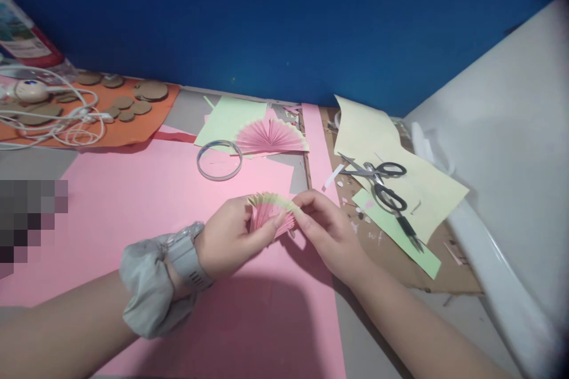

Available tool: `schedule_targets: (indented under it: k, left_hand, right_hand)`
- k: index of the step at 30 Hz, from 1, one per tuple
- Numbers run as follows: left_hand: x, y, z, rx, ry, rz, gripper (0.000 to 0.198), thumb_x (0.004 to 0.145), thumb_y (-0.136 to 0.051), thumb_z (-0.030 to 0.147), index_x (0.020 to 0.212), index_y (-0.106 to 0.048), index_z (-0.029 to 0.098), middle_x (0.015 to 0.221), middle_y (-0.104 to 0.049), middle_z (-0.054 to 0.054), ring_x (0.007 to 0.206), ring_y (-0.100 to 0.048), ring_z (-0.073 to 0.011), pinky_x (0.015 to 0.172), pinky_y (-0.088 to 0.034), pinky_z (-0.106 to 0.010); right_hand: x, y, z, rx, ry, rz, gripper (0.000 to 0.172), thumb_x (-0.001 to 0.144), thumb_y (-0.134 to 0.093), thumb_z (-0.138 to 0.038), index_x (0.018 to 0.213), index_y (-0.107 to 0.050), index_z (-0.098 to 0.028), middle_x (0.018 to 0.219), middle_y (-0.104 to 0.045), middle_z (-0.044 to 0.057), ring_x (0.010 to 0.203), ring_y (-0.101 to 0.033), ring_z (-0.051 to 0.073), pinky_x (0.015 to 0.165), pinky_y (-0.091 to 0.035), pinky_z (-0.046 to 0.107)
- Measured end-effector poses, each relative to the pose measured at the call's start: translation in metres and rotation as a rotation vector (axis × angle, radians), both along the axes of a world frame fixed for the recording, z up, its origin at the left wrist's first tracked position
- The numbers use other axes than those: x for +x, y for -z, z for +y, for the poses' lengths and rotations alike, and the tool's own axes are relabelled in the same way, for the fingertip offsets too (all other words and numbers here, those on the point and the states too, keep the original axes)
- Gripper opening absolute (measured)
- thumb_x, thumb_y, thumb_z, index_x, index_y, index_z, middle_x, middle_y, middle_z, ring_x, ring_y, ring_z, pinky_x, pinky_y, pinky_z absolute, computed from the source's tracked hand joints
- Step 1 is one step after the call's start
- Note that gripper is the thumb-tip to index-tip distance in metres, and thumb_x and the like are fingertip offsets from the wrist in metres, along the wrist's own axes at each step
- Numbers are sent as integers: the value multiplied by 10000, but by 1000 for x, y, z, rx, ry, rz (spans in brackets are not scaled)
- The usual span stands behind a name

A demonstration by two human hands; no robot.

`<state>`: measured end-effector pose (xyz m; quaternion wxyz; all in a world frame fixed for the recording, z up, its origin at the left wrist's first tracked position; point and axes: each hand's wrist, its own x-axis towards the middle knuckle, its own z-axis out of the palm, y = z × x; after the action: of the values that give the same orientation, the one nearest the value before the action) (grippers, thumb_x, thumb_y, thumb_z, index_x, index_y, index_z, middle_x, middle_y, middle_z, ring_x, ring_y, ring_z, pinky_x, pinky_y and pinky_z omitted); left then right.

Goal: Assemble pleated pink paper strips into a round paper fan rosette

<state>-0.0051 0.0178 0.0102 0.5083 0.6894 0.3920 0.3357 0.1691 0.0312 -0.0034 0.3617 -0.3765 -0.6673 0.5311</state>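
Observation:
A small pleated paper fan [269, 207], pink with a pale yellow-green edge, is held between both hands above a pink paper sheet [178, 189]. My left hand [233, 234] grips its left side, thumb across the folds. With thumb and fingertips, my right hand [326, 234] pinches the fan's right end. Behind them, a second pleated paper fan [271, 137] lies spread in a half circle. A roll of clear tape [198, 161] rests on its side just left of that fan.
To the right, scissors [371, 173] and a black pen [409, 230] lie on cream paper [427, 183] and a green strip [395, 231] over cardboard [382, 254]. Orange paper [133, 136] at left bears cardboard discs [151, 90] and white cables [84, 124]. A bottle [31, 35] stands behind.

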Motion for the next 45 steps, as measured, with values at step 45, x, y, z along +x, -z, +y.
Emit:
schedule_targets:
  k: [45]
  left_hand:
    - [-13,6,8,-186,-20,-29,330,884,-412,386,726,-559,136,669,-567,2,633,-514,-116,602,-423,-218]
  right_hand:
    - [-2,-3,4,-53,13,-64,147,879,-477,-291,772,-504,-195,705,-499,-31,657,-473,98,621,-384,230]
